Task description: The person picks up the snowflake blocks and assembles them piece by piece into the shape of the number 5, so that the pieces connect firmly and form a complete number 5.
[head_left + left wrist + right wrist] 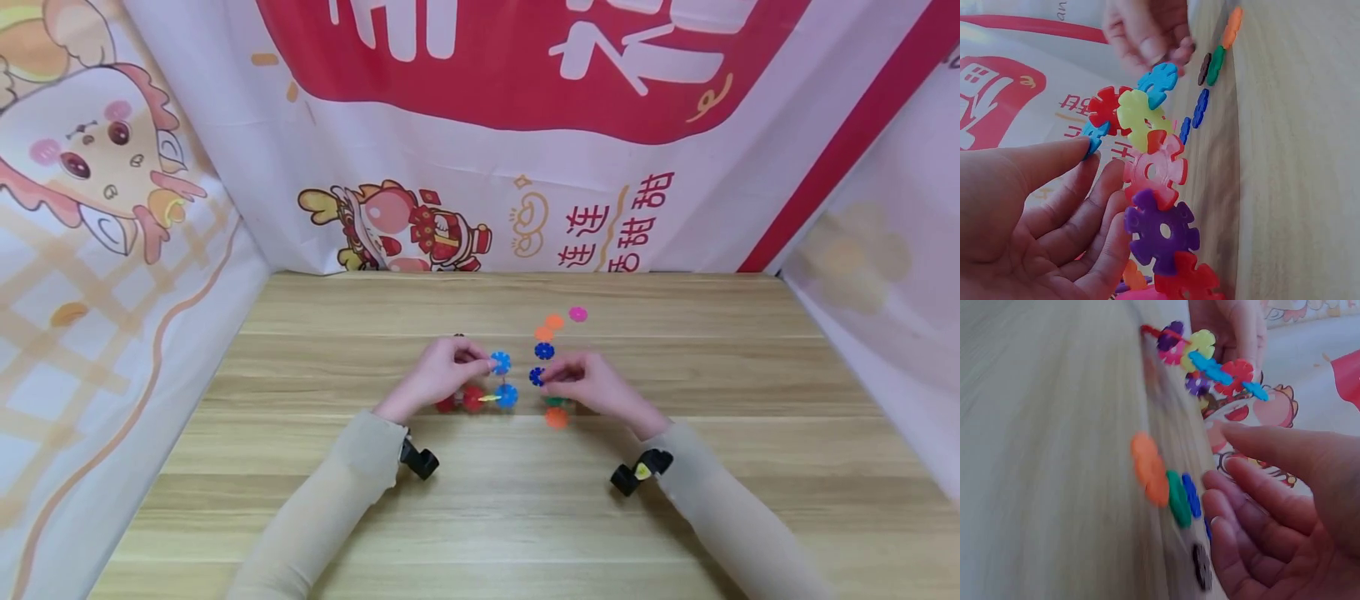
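My left hand (447, 369) pinches a light blue notched plastic disc (501, 362) between thumb and finger. That disc belongs to a linked chain: in the left wrist view a red disc (1105, 111), a yellow disc (1132, 119), another light blue disc (1159, 81), a pink disc (1142, 169) and a purple disc (1146, 232) slot together at angles. My right hand (588, 382) hovers over loose discs, among them a dark blue disc (537, 377) and a green disc (555, 402). Its fingers are relaxed and apart, with nothing between them in the right wrist view.
An orange disc (557, 417) lies just in front of the green one. Farther back on the wooden table (525, 517) are another dark blue disc (544, 351), two orange discs (554, 322) and a magenta disc (578, 314). Printed cloth (450, 158) hangs behind and at both sides.
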`<state>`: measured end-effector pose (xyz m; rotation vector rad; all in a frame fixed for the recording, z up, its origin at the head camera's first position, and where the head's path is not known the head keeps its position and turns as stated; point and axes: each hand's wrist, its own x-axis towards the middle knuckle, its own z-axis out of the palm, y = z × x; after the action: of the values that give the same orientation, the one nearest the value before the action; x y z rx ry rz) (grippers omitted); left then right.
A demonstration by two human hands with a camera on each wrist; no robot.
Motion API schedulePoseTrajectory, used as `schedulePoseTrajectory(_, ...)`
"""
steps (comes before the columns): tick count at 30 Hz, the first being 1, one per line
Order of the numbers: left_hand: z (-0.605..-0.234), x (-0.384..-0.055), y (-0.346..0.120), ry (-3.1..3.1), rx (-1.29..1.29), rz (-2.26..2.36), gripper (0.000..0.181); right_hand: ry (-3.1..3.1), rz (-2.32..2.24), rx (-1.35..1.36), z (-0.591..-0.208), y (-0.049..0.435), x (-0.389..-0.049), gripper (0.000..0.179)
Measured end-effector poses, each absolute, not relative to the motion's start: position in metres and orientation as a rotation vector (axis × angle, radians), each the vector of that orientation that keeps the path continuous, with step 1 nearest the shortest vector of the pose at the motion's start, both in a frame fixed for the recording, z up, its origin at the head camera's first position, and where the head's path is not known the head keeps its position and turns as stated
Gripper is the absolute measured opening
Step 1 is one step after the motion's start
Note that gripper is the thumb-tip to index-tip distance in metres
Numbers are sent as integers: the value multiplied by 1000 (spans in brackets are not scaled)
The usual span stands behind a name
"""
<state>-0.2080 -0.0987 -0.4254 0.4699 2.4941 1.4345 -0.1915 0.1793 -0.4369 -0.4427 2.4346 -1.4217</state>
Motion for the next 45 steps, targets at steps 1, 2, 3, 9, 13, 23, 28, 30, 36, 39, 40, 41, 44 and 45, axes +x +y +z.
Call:
schedulePoseTrajectory(1, -425, -208, -98, 2486, 464, 1456, 17, 2456, -1359, -439, -437, 184, -189, 21)
schedulePoseTrajectory(2, -426, -209, -98, 2477, 456, 1479, 16, 2480, -1296, -439, -439, 189, -186, 20)
schedulePoseTrajectory(3, -426, -210, -98, 2475, 449, 1496, 16, 2506, -1239, -430, -440, 192, -184, 19)
schedulePoseTrajectory(9, -424, -215, -95, 2478, 432, 1544, 14, 2601, -1086, -434, -443, 195, -174, 24)
schedulePoseTrajectory(13, -424, -216, -91, 2463, 408, 1557, 14, 2611, -1088, -466, -445, 192, -173, 22)
schedulePoseTrajectory(23, -422, -219, -85, 2422, 373, 1626, 14, 2596, -1027, -482, -444, 196, -174, 24)
schedulePoseTrajectory(28, -423, -219, -84, 2412, 394, 1624, 15, 2520, -1086, -510, -441, 195, -173, 22)
schedulePoseTrajectory(30, -424, -219, -83, 2410, 401, 1624, 14, 2487, -1148, -509, -439, 194, -175, 20)
schedulePoseTrajectory(36, -424, -218, -84, 2410, 405, 1631, 14, 2556, -1313, -502, -430, 190, -184, 14)
schedulePoseTrajectory(39, -422, -217, -84, 2417, 406, 1622, 14, 2608, -1380, -489, -424, 186, -189, 13)
schedulePoseTrajectory(40, -422, -216, -84, 2419, 408, 1617, 14, 2614, -1402, -479, -422, 184, -190, 13)
schedulePoseTrajectory(41, -421, -216, -84, 2423, 409, 1611, 14, 2619, -1424, -470, -420, 183, -192, 12)
schedulePoseTrajectory(44, -420, -214, -84, 2436, 415, 1591, 14, 2617, -1486, -468, -416, 178, -194, 11)
schedulePoseTrajectory(45, -420, -214, -85, 2438, 415, 1588, 14, 2617, -1501, -463, -415, 176, -195, 11)
